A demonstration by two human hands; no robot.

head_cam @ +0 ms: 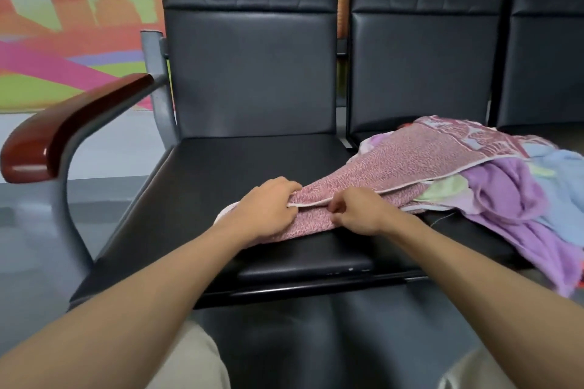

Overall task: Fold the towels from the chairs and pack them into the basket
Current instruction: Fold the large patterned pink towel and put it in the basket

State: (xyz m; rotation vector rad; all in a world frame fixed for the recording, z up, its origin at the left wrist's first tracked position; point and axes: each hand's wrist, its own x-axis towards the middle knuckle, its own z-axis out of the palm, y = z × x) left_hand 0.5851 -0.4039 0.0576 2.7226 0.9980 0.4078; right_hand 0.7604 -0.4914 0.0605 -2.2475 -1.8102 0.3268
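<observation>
A pink patterned towel stretches from a heap on the right chair onto the left chair seat. My left hand grips its white-hemmed edge near the seat's middle. My right hand pinches the same hem a little to the right. Under the pink towel lie a purple towel, a light blue towel and a pale green one, all crumpled. No basket is in view.
Three black padded chairs stand in a row; the left one has a wooden armrest on a grey metal frame. A colourful mural covers the wall behind. The grey floor shows at left, my knees at the bottom.
</observation>
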